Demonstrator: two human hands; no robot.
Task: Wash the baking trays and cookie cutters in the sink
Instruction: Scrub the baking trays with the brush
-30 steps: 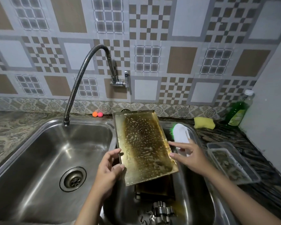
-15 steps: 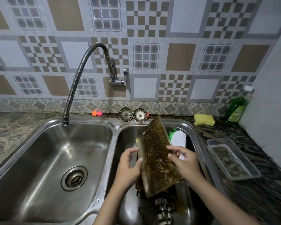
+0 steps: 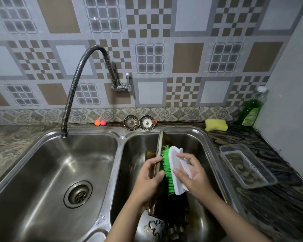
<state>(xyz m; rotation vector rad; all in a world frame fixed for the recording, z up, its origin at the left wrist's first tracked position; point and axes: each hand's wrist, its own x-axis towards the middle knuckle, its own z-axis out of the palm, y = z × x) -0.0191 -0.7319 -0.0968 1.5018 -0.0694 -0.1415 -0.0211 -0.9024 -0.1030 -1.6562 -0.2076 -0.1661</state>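
The baking tray [image 3: 159, 154] stands on edge in the right sink basin [image 3: 196, 137], left hand [image 3: 150, 179] fingers curled around it. Right hand [image 3: 192, 173] grips the scrub brush [image 3: 173, 170], bristles against the tray; scrub with firm, even strokes, bracing the tray upright

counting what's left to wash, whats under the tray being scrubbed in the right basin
Below the upright tray, another dark tray and metal cookie cutters show at the basin bottom. The hands and the brush hide the rest.

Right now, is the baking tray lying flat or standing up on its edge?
Standing on edge. The baking tray shows only its thin rim in the right basin; the left hand grips it while the right hand presses the brush against it.
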